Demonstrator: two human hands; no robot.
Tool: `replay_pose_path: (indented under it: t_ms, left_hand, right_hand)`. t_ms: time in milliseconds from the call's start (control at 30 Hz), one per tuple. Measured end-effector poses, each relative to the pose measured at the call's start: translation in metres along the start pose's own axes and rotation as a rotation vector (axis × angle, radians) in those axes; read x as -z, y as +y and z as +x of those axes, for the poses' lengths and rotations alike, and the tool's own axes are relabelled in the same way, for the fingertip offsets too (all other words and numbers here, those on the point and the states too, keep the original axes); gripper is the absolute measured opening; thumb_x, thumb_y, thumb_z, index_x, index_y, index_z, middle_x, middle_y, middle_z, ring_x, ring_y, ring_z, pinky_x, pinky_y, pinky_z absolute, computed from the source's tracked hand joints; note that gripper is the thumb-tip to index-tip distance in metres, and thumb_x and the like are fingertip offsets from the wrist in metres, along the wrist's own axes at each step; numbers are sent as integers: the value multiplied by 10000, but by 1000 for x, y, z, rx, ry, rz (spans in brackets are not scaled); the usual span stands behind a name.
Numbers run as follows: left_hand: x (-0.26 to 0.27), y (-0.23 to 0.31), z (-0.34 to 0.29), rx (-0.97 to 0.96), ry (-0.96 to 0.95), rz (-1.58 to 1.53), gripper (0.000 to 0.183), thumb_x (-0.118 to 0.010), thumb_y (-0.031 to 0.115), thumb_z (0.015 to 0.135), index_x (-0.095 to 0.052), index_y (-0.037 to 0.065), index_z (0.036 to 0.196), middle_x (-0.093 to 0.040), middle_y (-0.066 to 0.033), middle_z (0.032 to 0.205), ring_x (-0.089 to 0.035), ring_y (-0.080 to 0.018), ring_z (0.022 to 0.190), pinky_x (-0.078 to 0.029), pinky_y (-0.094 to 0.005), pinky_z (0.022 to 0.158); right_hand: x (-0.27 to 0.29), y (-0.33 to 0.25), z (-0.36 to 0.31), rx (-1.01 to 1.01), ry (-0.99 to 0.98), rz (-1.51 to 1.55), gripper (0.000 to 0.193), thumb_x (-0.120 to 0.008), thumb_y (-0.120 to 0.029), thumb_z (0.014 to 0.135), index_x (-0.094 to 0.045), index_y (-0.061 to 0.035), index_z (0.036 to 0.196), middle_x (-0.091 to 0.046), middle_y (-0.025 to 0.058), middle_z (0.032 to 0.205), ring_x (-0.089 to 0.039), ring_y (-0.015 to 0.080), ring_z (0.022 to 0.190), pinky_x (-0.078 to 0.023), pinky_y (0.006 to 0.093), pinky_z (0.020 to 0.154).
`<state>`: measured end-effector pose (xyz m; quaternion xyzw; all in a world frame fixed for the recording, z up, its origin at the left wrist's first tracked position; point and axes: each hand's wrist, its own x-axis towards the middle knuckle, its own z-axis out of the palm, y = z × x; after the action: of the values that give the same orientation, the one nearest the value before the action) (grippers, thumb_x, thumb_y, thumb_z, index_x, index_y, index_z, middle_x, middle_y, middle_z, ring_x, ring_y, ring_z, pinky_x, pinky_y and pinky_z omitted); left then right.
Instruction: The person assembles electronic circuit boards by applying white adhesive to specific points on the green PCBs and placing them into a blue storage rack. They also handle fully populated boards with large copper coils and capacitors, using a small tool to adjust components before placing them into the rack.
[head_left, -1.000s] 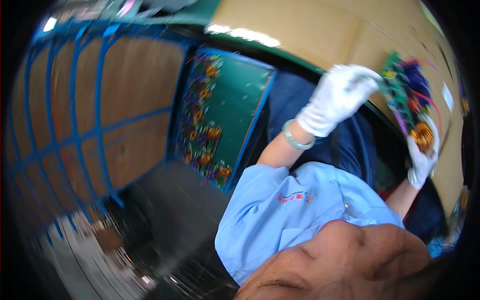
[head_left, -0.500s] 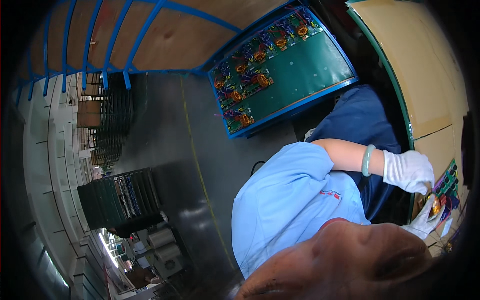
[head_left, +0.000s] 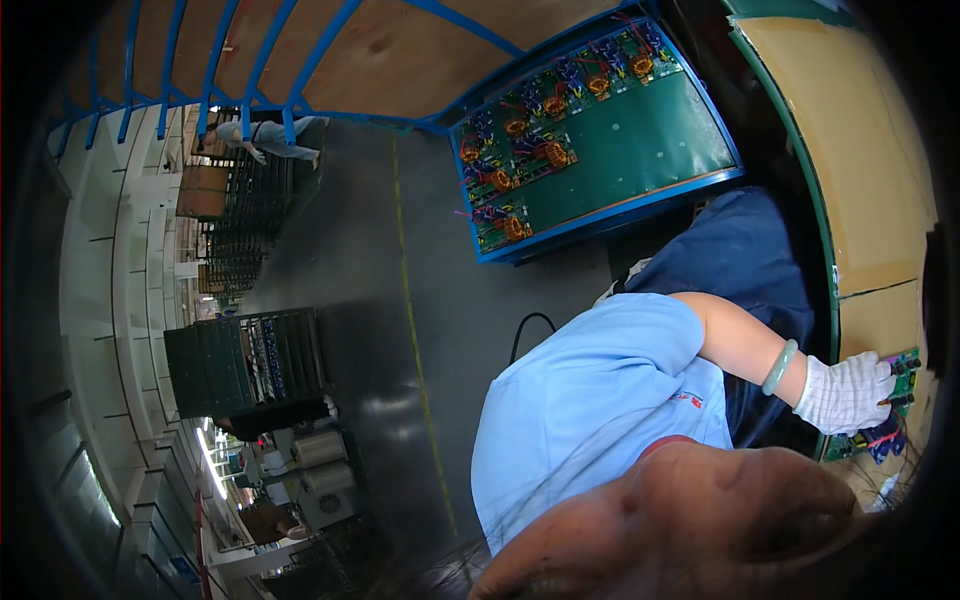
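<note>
My left hand [head_left: 848, 392], in a white knitted glove with a pale green bangle [head_left: 780, 367] above the cuff, reaches to the bench at the right. Its fingers are closed over the edge of a green circuit board [head_left: 905, 378] with black parts on it. Purple-blue components [head_left: 884, 437] show just below the fingers, on the nearer part of the board. The far fingertips and part of the board are covered by the glove. My right hand is out of sight, hidden behind my head.
A tan bench top [head_left: 850, 130] with a green edge runs along the right. A blue-framed cart with a green top [head_left: 640, 150] carries several boards with copper coils. Blue racking with wooden panels [head_left: 380, 50] stands behind. Dark racks [head_left: 215, 370] and a walking person [head_left: 270, 138] are at left.
My right hand has gone out of view. My left hand has shifted down and right onto the board, and the board has changed position. A walking person has appeared at the upper left.
</note>
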<state>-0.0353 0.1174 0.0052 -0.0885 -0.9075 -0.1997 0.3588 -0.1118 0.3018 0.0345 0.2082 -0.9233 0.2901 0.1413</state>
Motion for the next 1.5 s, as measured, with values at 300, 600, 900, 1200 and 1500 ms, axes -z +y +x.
replay_pose_path:
  t_ms: [300, 600, 900, 1200, 1500]
  left_hand:
    - [-22, 3, 6, -11, -15, -23, 183, -657, 312, 654, -629, 135, 618, -595, -63, 668, -587, -270, 661, -394, -415, 549]
    - [58, -60, 36, -144, -176, -410, 271, -720, 247, 590, -653, 85, 796, -631, -141, 864, -609, -321, 869, -488, -433, 764]
    - [53, -60, 31, -108, -303, -316, 510, -766, 253, 759, -640, 174, 1246, -483, -242, 1358, -446, -415, 1240, -368, -440, 1049]
    - [88, -39, 25, -160, -248, -429, 297, -690, 95, 817, -699, 41, 1109, -702, -105, 1022, -637, -261, 963, -477, -353, 876]
    - [70, -12, 10, -6, -238, -1095, 255, -660, -43, 744, -740, 17, 978, -702, -83, 873, -647, -167, 796, -506, -271, 688]
  right_hand:
    - [-24, 100, 55, -72, -183, 112, 431, -421, -303, 1032, -530, -17, 1335, -553, 143, 1350, -550, 261, 1205, -415, 336, 1035]
    - [20, 15, -29, -239, -66, 376, 335, -579, -130, 944, -597, -19, 1259, -608, 125, 1270, -566, 159, 1133, -419, 290, 997]
    - [29, -53, -88, 26, 176, 203, 230, -686, 16, 810, -715, -29, 1034, -677, 129, 860, -660, 222, 793, -515, 301, 692]
    - [8, -72, -95, -135, 299, 569, 199, -687, -19, 839, -713, -10, 1036, -709, 134, 971, -679, 236, 841, -530, 310, 763]
    - [13, -57, -98, -149, 253, 693, 215, -662, -86, 886, -705, -16, 1084, -712, 118, 980, -672, 206, 818, -524, 299, 752]
